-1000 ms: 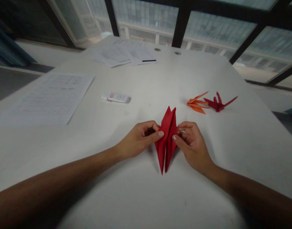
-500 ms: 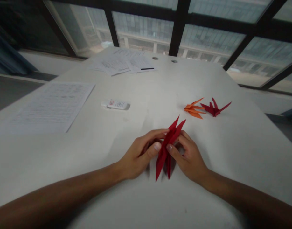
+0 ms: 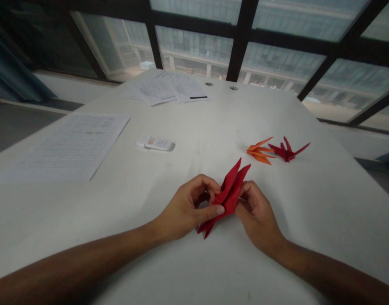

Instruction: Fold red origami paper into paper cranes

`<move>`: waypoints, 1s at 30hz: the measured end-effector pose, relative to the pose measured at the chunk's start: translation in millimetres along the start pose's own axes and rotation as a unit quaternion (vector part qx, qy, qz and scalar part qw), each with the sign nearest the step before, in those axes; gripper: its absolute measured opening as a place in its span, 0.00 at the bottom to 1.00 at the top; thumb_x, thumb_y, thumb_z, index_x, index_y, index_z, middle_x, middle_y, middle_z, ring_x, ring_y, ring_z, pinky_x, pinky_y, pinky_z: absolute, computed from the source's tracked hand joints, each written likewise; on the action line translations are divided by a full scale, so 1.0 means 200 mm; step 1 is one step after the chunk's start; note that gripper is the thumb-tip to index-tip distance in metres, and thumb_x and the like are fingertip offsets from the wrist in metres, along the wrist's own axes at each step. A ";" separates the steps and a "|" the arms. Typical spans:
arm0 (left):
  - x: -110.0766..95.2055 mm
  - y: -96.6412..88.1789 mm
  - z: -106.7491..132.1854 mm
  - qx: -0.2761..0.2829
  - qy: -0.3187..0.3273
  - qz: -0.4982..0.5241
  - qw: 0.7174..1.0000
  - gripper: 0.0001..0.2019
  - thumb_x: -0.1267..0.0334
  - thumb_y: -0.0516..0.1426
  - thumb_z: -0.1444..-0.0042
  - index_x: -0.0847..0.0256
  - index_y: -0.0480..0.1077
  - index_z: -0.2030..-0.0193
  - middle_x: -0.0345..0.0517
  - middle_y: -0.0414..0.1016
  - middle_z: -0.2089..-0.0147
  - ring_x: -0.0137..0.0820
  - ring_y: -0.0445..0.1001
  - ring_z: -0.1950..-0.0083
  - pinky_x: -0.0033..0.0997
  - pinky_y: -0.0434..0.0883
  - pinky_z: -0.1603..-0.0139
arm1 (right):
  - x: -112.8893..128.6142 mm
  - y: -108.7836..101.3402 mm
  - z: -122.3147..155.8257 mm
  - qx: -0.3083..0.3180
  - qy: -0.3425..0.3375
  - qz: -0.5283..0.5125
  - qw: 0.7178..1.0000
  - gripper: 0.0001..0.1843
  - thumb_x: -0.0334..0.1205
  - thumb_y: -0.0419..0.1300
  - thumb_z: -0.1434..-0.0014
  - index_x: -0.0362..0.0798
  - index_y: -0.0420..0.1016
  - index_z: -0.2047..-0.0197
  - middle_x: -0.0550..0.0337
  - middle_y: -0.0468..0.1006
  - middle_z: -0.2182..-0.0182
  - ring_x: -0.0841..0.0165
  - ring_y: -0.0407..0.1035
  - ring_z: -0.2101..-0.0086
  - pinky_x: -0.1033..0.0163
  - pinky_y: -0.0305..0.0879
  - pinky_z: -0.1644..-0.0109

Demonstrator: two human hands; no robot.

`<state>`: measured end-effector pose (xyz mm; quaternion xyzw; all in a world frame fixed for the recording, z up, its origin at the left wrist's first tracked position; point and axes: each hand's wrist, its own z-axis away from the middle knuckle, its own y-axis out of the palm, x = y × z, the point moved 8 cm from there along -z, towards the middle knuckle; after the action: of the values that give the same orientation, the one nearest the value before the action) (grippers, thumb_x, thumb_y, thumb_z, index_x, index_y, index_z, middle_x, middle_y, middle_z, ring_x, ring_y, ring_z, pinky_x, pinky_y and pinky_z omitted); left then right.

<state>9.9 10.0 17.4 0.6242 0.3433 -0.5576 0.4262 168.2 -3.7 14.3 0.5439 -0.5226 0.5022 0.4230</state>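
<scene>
A red origami figure (image 3: 230, 195) of folded paper, with several long pointed tips, is held between both hands above the white table (image 3: 194, 267). My left hand (image 3: 194, 205) pinches its left side, the thumb lying across the front of the paper. On the right side, my right hand (image 3: 257, 214) grips the edge between thumb and bent fingers; part of those fingertips is hidden behind the paper. Beyond my right hand, an orange origami piece (image 3: 260, 151) and a smaller dark red origami piece (image 3: 288, 152) lie side by side, nearly touching.
A white glue bottle or similar labelled container (image 3: 156, 143) lies on its side left of the middle. Printed sheets (image 3: 65, 148) cover the left side, and more papers (image 3: 169, 89) lie at the far end. Past the far edge stand dark-framed windows (image 3: 237, 46).
The red figure's lower points have swung left, behind my left hand. My left thumb now lies across the front, and my right thumb has shifted to the right edge. The view has tilted slightly.
</scene>
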 end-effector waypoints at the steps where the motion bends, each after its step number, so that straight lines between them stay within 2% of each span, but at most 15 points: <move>1: 0.00 0.00 0.00 -0.007 0.003 -0.010 1.000 0.18 0.63 0.71 0.47 0.60 0.70 0.56 0.42 0.74 0.60 0.29 0.73 0.59 0.31 0.72 0.55 | 0.01 0.00 0.00 0.000 -0.007 0.002 1.000 0.05 0.40 0.62 0.33 0.53 0.68 0.61 0.63 0.75 0.66 0.67 0.72 0.65 0.61 0.72 0.60; 4: -0.02 0.00 0.01 -0.016 0.018 -0.040 0.999 0.15 0.64 0.69 0.44 0.60 0.69 0.56 0.42 0.74 0.60 0.29 0.74 0.60 0.32 0.73 0.54 | 0.02 -0.01 0.01 0.010 -0.011 -0.002 1.000 0.02 0.41 0.57 0.29 0.54 0.69 0.55 0.61 0.76 0.64 0.66 0.73 0.64 0.59 0.72 0.59; 8: -0.03 0.00 0.01 -0.015 0.032 -0.074 0.997 0.13 0.64 0.67 0.43 0.60 0.67 0.57 0.41 0.72 0.60 0.29 0.73 0.59 0.32 0.72 0.54 | -0.01 0.03 0.02 0.044 0.011 -0.025 0.999 0.13 0.42 0.63 0.32 0.57 0.66 0.46 0.58 0.79 0.55 0.63 0.76 0.57 0.56 0.74 0.53; 13: -0.02 0.00 0.02 -0.010 0.045 -0.154 0.987 0.13 0.65 0.63 0.38 0.57 0.65 0.50 0.39 0.70 0.62 0.29 0.73 0.59 0.32 0.71 0.55 | -0.04 0.04 0.02 0.036 0.035 -0.037 0.998 0.19 0.40 0.66 0.35 0.60 0.63 0.45 0.61 0.79 0.56 0.66 0.76 0.64 0.58 0.74 0.60; 16: -0.05 0.00 0.04 -0.013 0.093 -0.191 0.977 0.17 0.70 0.59 0.37 0.55 0.62 0.45 0.40 0.72 0.59 0.30 0.75 0.56 0.31 0.72 0.52 | -0.05 0.04 0.02 0.050 0.047 -0.014 0.998 0.14 0.42 0.65 0.34 0.57 0.67 0.48 0.62 0.79 0.62 0.66 0.75 0.65 0.59 0.72 0.61; 18: -0.06 0.01 0.05 -0.005 0.122 -0.229 0.966 0.20 0.72 0.58 0.37 0.54 0.60 0.42 0.41 0.73 0.55 0.30 0.76 0.54 0.31 0.73 0.50 | -0.04 0.05 0.02 0.062 0.052 -0.005 0.997 0.09 0.44 0.66 0.34 0.55 0.70 0.55 0.63 0.77 0.66 0.68 0.73 0.67 0.61 0.70 0.64; 21: -0.09 0.05 0.08 0.024 0.175 -0.287 0.941 0.23 0.72 0.59 0.37 0.52 0.60 0.38 0.43 0.76 0.52 0.32 0.76 0.51 0.33 0.73 0.47 | -0.02 0.06 0.01 0.062 0.055 -0.054 0.995 0.13 0.46 0.69 0.37 0.53 0.68 0.62 0.66 0.73 0.68 0.71 0.70 0.69 0.65 0.68 0.66; 24: -0.14 0.08 0.10 0.048 0.231 -0.304 0.923 0.25 0.70 0.60 0.37 0.53 0.60 0.36 0.47 0.76 0.49 0.35 0.76 0.49 0.37 0.74 0.47 | -0.03 0.05 0.00 0.052 0.066 -0.106 0.991 0.17 0.44 0.72 0.40 0.52 0.66 0.64 0.68 0.73 0.68 0.73 0.70 0.67 0.67 0.68 0.63; 26: -0.15 0.08 0.11 0.055 0.246 -0.299 0.920 0.23 0.71 0.58 0.37 0.54 0.61 0.36 0.48 0.75 0.48 0.35 0.76 0.50 0.37 0.74 0.48 | -0.03 0.05 -0.01 0.045 0.073 -0.128 0.988 0.18 0.42 0.74 0.42 0.52 0.66 0.64 0.68 0.75 0.67 0.73 0.70 0.66 0.67 0.69 0.62; 28: -0.15 0.08 0.11 0.053 0.246 -0.271 0.929 0.23 0.72 0.57 0.36 0.54 0.61 0.37 0.49 0.74 0.48 0.34 0.76 0.50 0.36 0.75 0.48 | -0.04 0.05 -0.01 0.050 0.073 -0.146 0.985 0.18 0.40 0.74 0.42 0.52 0.66 0.64 0.67 0.77 0.66 0.73 0.72 0.65 0.67 0.69 0.60; 30: -0.15 0.05 0.10 0.021 0.253 -0.227 0.940 0.23 0.72 0.58 0.37 0.55 0.60 0.36 0.51 0.70 0.45 0.33 0.75 0.51 0.35 0.76 0.51 | -0.04 0.05 -0.01 0.057 0.068 -0.155 0.984 0.16 0.38 0.73 0.42 0.52 0.68 0.63 0.66 0.79 0.64 0.72 0.73 0.64 0.66 0.71 0.58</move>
<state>6.6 -11.8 47.3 0.6590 0.5609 -0.4701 0.1737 157.4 -0.9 6.6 0.6061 -0.3723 0.4957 0.4983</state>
